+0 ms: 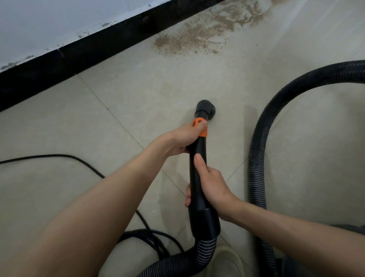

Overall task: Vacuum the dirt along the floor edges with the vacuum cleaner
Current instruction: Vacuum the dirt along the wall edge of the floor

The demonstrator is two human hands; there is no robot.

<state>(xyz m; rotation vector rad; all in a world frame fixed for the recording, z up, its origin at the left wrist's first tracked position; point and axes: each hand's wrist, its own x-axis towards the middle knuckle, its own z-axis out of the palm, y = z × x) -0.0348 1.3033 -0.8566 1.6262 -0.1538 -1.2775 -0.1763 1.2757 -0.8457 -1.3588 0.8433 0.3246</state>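
Both hands wrapped around the black vacuum wand (198, 165), pointing away from the body and down at the tiled floor (95, 131). Left hand (184, 139) gripping the upper part of the wand, thumb lying over the orange collar (199, 127) just behind the nozzle (205, 110). Right hand (210, 186) clasped lower down on the wand, thumb stretched along the top of the tube, fingertips curling round the far side. Nozzle at or just above the tile, contact not clear from this angle. Patch of brownish dirt (201, 35) spread on the floor ahead of the nozzle, well apart from it, running along the black skirting board (98, 46) at the foot of the pale wall (47, 19). Ribbed black hose (257, 151) leaving the bottom of the wand, looping near the feet, then sweeping up the right side and arching off toward the right edge. Thin black power cord (52, 155) trailing across the tiles on the left, gathering into loose coils beneath the left forearm. Light-coloured shoe (227, 262) visible at the bottom, just beside the hose end. Dark body of something at the lower right corner, too cropped to identify.
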